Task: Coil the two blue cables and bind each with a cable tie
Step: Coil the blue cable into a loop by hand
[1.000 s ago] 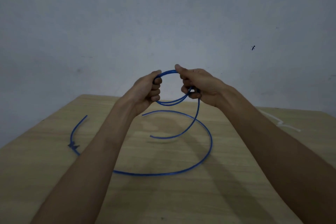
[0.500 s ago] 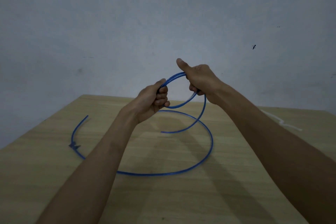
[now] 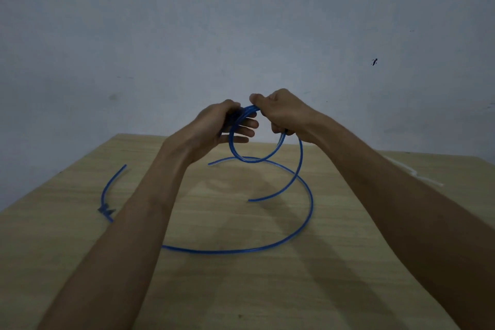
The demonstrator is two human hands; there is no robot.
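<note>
We hold the blue cable [image 3: 234, 151] in a small loop above the surface [image 3: 267, 289]. Our left hand [image 3: 214, 126] and right hand [image 3: 284, 115] have fingers curled tight on its top. It looks light and springy, so we should pinch where the loops cross.

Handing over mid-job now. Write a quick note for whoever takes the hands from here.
Left hand: grips the first blue cable at the top of its small coil, above the table.
Right hand: grips the same coil beside it.
Loose tail hangs below the right hand.
Second blue cable: uncoiled on the table.
White strips, probably ties: far right.
Done: a few turns.
Left: wind in tail, tie, then second cable.
</note>
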